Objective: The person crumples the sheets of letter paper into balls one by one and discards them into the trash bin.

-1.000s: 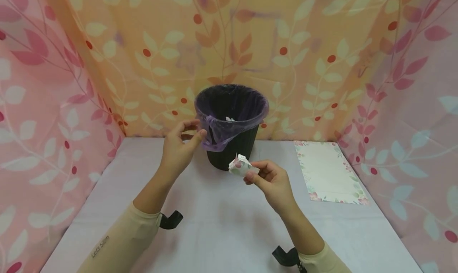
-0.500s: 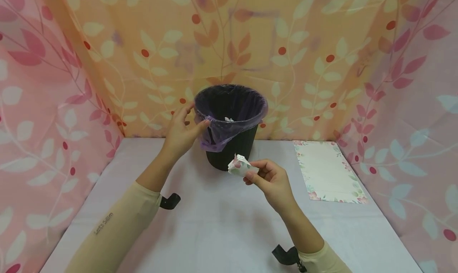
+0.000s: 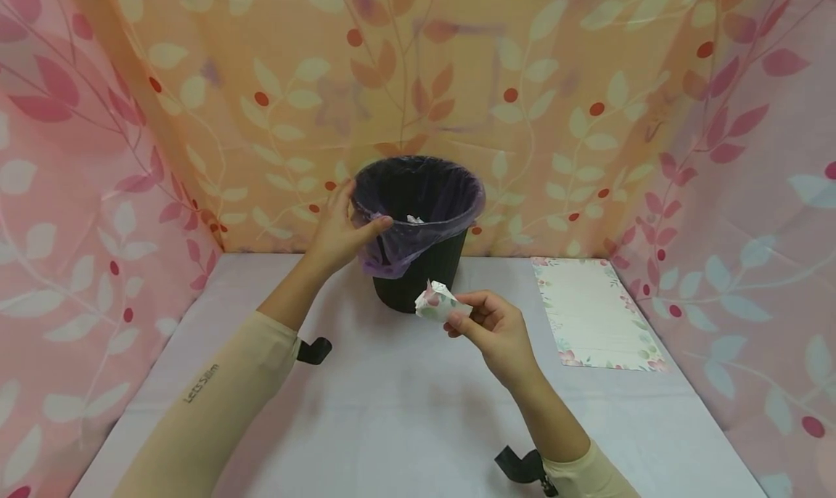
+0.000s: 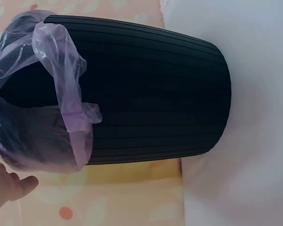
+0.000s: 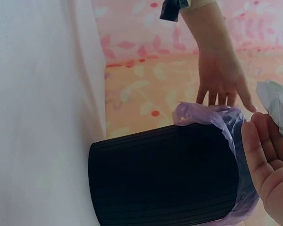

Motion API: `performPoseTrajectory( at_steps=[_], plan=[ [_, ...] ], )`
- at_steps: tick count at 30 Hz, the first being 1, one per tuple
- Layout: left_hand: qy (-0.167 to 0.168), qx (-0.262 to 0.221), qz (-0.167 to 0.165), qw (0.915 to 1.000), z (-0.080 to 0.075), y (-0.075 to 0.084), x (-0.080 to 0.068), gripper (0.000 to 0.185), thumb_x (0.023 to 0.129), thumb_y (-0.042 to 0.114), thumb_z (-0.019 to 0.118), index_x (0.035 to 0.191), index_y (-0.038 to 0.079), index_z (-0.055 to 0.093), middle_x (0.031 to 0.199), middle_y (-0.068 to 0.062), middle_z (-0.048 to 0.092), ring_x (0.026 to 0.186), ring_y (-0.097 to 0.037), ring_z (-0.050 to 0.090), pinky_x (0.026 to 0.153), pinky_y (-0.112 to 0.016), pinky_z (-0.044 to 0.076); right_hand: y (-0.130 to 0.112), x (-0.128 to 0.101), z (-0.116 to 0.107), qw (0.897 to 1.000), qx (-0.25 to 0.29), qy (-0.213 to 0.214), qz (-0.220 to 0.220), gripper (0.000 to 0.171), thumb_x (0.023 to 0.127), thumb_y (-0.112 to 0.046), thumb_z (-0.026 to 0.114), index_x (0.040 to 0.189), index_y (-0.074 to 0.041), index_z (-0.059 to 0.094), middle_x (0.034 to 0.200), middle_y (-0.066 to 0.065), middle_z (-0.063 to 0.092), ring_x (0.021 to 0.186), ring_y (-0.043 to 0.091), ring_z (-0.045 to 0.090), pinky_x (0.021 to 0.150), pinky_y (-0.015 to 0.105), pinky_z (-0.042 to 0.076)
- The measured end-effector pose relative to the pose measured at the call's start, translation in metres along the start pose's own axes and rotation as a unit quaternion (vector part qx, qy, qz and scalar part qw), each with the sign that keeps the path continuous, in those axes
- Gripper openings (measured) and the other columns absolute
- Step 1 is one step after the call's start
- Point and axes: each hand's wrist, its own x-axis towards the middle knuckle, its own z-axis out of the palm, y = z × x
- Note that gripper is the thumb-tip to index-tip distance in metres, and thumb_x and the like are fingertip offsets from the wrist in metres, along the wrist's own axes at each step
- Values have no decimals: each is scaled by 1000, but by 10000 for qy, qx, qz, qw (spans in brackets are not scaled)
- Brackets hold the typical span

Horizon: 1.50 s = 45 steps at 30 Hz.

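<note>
My right hand (image 3: 493, 331) pinches a crumpled ball of floral-edged paper (image 3: 441, 303) between thumb and fingers, in front of the bin. Behind it a black trash bin (image 3: 424, 266), ribbed in the left wrist view, stands upright on the table. A thin purple bin bag (image 3: 408, 247) lines it and folds loosely over the rim. At the bin's left side, my left hand (image 3: 339, 229) has its fingers straight and spread, tips right at the bag-covered rim. The right wrist view shows that same left hand (image 5: 221, 75) reaching down to the bag edge.
A flat white sheet with a floral border (image 3: 597, 313) lies to the right on the white-covered table (image 3: 392, 425). Scrunched white paper (image 3: 415, 220) shows inside the bin. Patterned cloth (image 3: 294, 120) hangs close behind the bin, with pink cloth at both sides.
My left hand has moved slightly up and forward along the bin's left side, its fingers straightening and spreading at the rim. My right hand keeps the paper ball in nearly the same place.
</note>
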Motion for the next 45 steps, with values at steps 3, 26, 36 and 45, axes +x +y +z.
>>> performPoseTrajectory(
  at_steps=[3,26,36,45],
  plan=[
    [-93,31,-62,9999,0,-2,1,114,83,63,77,164,10,17,171,-9,12,158,-33,12,124,-61,18,-1,0,-1,10000,-2,-4,-15,29,92,-5,76,117,6,64,99,13,71,84,32,72,81,35,63],
    [-112,159,-1,9998,2,-5,7,116,81,61,80,162,4,20,169,-15,18,156,-35,16,125,-58,19,-6,4,-14,9992,-128,138,-354,26,93,-3,75,116,5,64,97,12,71,84,32,72,79,34,63],
    [-74,-56,-190,9998,6,-5,7,117,83,69,72,163,4,18,170,-14,15,157,-36,14,124,-59,19,-21,13,-27,9974,-421,147,-570,26,94,-4,74,116,5,65,95,9,73,82,23,72,77,33,62],
    [54,-173,-307,9994,9,-7,6,117,83,70,72,164,6,15,171,-13,14,157,-35,13,125,-58,19,-45,32,-39,9915,-777,110,-1037,25,92,-1,75,115,5,67,99,11,72,80,23,72,76,31,62]
  ],
)
